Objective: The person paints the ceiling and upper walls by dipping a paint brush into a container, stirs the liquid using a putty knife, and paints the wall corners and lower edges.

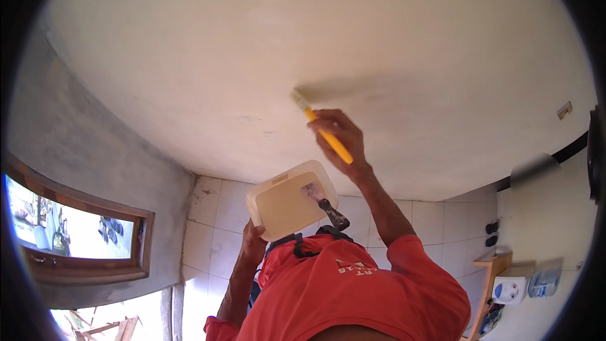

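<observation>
Your right hand (344, 132) grips a yellow-handled brush (336, 146) mid-frame, bristles toward the pale wall (391, 31), while at lower centre your left hand (254, 236) clasps a cream tub (278, 215), a dark-handled tool (334, 216) over its rim.

The brush handle (334, 143) is yellow, tub (251, 203) cream, shirt (303, 300) red
</observation>
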A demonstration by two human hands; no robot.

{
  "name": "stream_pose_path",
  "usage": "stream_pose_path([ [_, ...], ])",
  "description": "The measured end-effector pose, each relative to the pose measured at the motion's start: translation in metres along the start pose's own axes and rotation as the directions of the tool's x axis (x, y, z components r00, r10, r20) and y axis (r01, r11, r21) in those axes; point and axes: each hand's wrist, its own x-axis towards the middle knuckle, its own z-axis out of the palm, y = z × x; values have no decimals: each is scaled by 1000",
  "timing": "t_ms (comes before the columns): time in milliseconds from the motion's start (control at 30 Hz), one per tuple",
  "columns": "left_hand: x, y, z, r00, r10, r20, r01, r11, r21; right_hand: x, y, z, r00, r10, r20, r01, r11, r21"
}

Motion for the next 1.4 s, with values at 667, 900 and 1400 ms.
stream_pose_path([
  [667, 6, -10, -14, 999, -18, 41, 19, 999, -35, 28, 3, 5, 998, -4, -57, 2, 999, -43],
  [900, 9, -3, -34, 996, -25, 85, 30, 998, -61, -10, 30, -213, 746, 162, -646, -289, 953, -95],
  [1400, 47, 0, -20, 944, -258, 206, 241, 965, 105, 10, -78, -80, 961, 230, -155, -206, 966, 158],
])
